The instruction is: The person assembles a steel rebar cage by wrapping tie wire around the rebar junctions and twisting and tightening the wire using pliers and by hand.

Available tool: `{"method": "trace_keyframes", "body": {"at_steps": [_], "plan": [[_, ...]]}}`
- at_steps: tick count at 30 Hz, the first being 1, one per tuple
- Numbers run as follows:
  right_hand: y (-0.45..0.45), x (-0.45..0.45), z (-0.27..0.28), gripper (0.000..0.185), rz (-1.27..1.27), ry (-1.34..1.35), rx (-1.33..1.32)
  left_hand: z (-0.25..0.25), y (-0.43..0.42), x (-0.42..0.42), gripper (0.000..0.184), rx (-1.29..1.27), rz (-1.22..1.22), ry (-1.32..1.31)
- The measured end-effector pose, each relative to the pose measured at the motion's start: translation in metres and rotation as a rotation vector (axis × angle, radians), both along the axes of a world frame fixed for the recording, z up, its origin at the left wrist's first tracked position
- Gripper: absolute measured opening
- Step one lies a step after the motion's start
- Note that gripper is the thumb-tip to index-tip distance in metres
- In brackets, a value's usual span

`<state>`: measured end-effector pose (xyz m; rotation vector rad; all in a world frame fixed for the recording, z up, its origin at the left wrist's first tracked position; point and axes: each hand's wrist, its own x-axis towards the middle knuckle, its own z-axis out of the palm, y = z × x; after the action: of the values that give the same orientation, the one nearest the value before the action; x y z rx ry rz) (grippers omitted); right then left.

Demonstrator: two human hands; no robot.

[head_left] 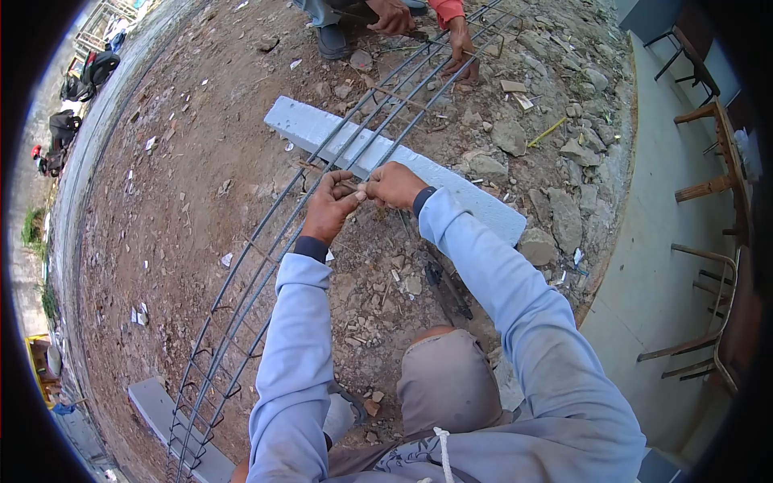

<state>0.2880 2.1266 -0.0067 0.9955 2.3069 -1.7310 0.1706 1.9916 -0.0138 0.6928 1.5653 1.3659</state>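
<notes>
Long steel bars (271,263) joined by thin cross ties run diagonally from the lower left to the top. They lie across a pale block beam (459,190). Over the bars, at the beam's near side, my left hand (328,211) and my right hand (394,186) meet with fingers pinched together. Between the fingertips is something small and thin, too small to name. A dark tool (444,288) lies on the ground below my right forearm.
A co-worker's hands (460,50) are at the far end of the bars. Another pale beam (161,402) supports the lower left end. Broken stones (567,221) lie at right, beside a pale floor (636,274) with wooden chairs (713,177). Motorbikes (88,74) stand at far left.
</notes>
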Motion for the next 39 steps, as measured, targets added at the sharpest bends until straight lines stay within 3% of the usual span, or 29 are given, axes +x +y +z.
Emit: {"method": "trace_keyframes", "body": {"at_steps": [7, 11, 15, 16, 19, 21, 24, 28, 34, 39], "plan": [[-0.018, 0.004, -0.014, 0.039, -0.021, 0.149, 0.444, -0.001, -0.005, -0.006, 0.053, 0.038, -0.036, -0.075], [-0.03, 0.006, -0.012, 0.041, -0.026, 0.164, 0.616, -0.001, -0.004, -0.005, 0.042, 0.059, 0.023, -0.126], [-0.041, 0.008, -0.014, 0.036, -0.043, 0.146, 0.768, -0.002, -0.011, 0.02, 0.035, -0.04, 0.198, 0.453], [-0.044, 0.009, -0.012, 0.036, -0.039, 0.13, 0.785, 0.005, -0.017, 0.037, 0.03, 0.019, 0.35, 0.73], [-0.046, 0.009, -0.006, 0.036, -0.035, 0.078, 0.813, 0.009, -0.044, 0.086, 0.032, 0.071, 0.523, 0.946], [-0.049, 0.007, -0.005, 0.036, -0.036, 0.037, 0.811, -0.006, -0.052, 0.12, 0.033, 0.006, 0.494, 0.42], [-0.052, 0.002, 0.0, 0.036, -0.052, -0.025, 0.771, -0.036, -0.042, 0.123, 0.031, -0.058, 0.531, -0.1], [-0.053, -0.002, 0.013, 0.034, -0.071, -0.107, 0.675, -0.043, -0.018, 0.101, 0.035, 0.166, 0.66, -0.264], [-0.04, -0.009, 0.006, 0.037, -0.024, -0.124, 0.569, -0.043, 0.002, 0.104, 0.032, 0.305, 0.76, -0.355], [-0.032, -0.015, -0.001, 0.037, -0.002, -0.169, 0.529, -0.049, 0.009, 0.099, 0.025, 0.334, 0.815, -0.661]]}}
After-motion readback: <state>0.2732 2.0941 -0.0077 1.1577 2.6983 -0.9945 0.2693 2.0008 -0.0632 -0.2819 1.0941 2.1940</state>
